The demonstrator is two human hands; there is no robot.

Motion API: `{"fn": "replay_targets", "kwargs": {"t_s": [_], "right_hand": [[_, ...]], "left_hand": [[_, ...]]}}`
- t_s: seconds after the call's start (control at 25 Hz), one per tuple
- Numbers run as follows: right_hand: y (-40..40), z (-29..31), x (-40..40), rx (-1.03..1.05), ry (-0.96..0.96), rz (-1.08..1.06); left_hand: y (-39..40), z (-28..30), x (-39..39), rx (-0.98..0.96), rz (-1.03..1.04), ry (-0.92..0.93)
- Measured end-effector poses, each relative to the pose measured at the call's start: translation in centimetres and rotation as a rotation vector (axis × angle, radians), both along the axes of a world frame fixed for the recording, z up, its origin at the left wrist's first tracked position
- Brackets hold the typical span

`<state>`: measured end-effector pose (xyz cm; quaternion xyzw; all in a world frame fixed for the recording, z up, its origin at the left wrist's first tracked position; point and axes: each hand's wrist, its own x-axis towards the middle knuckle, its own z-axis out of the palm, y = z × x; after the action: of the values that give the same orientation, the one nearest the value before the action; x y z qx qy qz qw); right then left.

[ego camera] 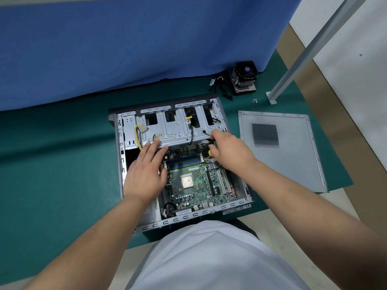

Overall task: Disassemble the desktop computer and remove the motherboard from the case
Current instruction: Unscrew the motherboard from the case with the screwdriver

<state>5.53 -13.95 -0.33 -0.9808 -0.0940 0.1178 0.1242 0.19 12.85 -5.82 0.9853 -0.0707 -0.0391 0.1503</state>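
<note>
The left hand (pixel 146 174) lies flat, fingers straight and spread, pressing on the left edge of the green motherboard (pixel 196 181) with its fingertips up against the silver metal drive cage (pixel 180 130). It grips nothing, it only steadies.

Right of that palm sits the bare square processor (pixel 187 182), uncovered. A slip of the tool across there, or across the blue memory slots (pixel 184 161) just ahead of it, could scratch traces, I judge.

Further right, the right hand (pixel 228 149) is curled round a yellow-and-black-handled screwdriver (pixel 210 148), its tip buried near the board's far right corner; the tip itself is hidden. If a screw comes free there it may drop under the board. Loose black cables (pixel 191 135) hang close beside that grip and could snag.

The open grey steel computer case (pixel 120 155) lies on its side and holds the board, the cage and yellow-wired connectors (pixel 139 128). Well right of the hand, the removed grey side panel (pixel 293 160) lies flat on the green mat (pixel 62 164), with the finned black cooler fan (pixel 244 79) and small loose screws (pixel 254 100) beyond.
</note>
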Motion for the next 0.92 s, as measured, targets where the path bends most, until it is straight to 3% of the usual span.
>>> {"fn": "replay_targets", "kwargs": {"t_s": [0.12, 0.4, 0.6, 0.92], "right_hand": [[-0.3, 0.4, 0.2, 0.078, 0.07, 0.005], [-0.4, -0.2, -0.3, 0.107, -0.013, 0.055], [-0.4, -0.3, -0.7, 0.034, -0.032, -0.027], [-0.6, -0.6, -0.8, 0.116, -0.019, -0.064]], "left_hand": [[0.0, 0.0, 0.0, 0.0, 0.001, 0.003], [0.0, -0.1, 0.1, 0.004, 0.001, 0.003], [0.0, -0.2, 0.1, -0.004, 0.002, -0.004], [0.0, -0.4, 0.2, -0.008, 0.004, -0.009]]}}
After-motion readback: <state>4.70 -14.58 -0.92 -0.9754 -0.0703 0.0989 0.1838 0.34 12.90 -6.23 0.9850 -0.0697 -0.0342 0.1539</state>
